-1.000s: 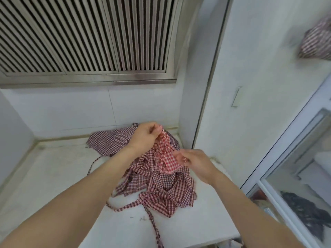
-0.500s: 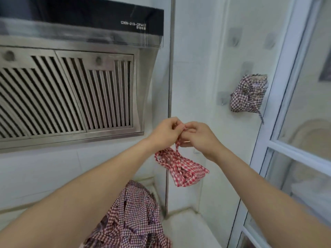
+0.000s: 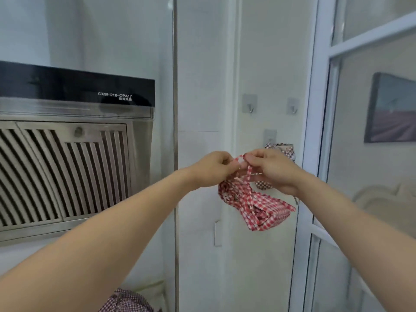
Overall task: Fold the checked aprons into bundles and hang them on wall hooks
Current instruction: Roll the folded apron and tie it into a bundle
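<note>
Fingers of your left hand (image 3: 212, 168) and right hand (image 3: 273, 170) pinch the strap loop (image 3: 242, 159) open, red checked bundle (image 3: 252, 206) dangling at 6 o'clock, ready, likely, for the free hook (image 3: 249, 104) at 12.

View: one head-worn wide-angle camera; there is no second view to share any part of the scene.
Position: at the person's head, both forearms reaching in from the bottom corners.
Facing: forward at a white wall (image 3: 202, 64), roughly level, not down at a worktop.
Nearness: close; the left hand (image 3: 213, 171) and right hand (image 3: 273, 170) meet near frame centre at arm's reach.
Left of frame: range hood (image 3: 74, 140), seen at an angle.
Right of frame: glazed door frame (image 3: 315, 109), running top to bottom.
Ahead: wall hooks (image 3: 249, 103) just above the hands.
Lens: straight edges bow toward the borders.
</note>
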### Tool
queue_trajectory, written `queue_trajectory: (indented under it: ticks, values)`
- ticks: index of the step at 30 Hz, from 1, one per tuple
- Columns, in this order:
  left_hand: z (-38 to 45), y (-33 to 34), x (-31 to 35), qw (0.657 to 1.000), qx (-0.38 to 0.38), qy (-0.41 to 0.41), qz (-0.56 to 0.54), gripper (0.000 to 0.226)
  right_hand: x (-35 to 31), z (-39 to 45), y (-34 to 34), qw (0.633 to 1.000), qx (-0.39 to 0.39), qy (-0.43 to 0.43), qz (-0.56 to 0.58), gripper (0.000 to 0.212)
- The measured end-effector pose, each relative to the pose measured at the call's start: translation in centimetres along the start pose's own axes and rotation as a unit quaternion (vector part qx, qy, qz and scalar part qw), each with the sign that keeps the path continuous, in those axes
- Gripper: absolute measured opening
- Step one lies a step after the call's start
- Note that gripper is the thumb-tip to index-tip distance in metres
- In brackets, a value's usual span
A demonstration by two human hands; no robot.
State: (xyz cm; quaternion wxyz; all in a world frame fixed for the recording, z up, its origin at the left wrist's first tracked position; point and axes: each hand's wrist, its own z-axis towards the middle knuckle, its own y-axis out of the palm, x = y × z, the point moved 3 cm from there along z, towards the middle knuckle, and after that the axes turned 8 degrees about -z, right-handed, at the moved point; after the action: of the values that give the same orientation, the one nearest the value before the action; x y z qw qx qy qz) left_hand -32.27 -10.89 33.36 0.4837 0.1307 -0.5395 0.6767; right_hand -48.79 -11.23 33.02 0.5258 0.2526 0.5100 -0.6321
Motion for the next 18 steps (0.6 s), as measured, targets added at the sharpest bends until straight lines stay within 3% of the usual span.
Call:
queue_trajectory:
  ticks: [2, 5, 9, 11, 13, 16, 18]
  values:
    - [1.2, 2.3, 0.7, 0.998, -0.052, -0.003, -0.047, 0.031, 0.4, 0.2, -1.9, 1.0, 0.028, 0.012, 0.003, 0.021]
    - [3.1, 5.7, 1.2, 0.996, -0.084, 0.016, -0.032, 0.039, 1.7, 0.9, -5.5, 0.995, 0.093, 0.031, -0.036, 0.02]
    - [6.3, 9.6, 1.4, 0.982, -0.011, 0.12, 0.143, 0.035, 3.7, 1.4, -10.7, 0.981, 0.122, 0.038, -0.145, 0.017]
    - [7.6, 10.8, 1.2, 0.951, 0.053, 0.204, 0.224, 0.025, 5.2, 1.4, -12.7, 0.976, 0.122, 0.053, -0.172, 0.018]
    - [8.7, 12.1, 1.0, 0.911, 0.059, 0.268, 0.308, 0.036, 7.0, 1.6, -14.1, 0.971, 0.125, 0.07, -0.191, 0.023]
    - [9.8, 14.3, 0.4, 0.857, -0.028, 0.273, 0.436, 0.062, 9.5, 2.0, -15.4, 0.965, 0.13, 0.096, -0.208, 0.025]
    - [10.4, 15.3, -0.3, 0.81, -0.066, 0.256, 0.524, 0.068, 11.1, 2.4, -15.9, 0.964, 0.129, 0.118, -0.2, 0.026]
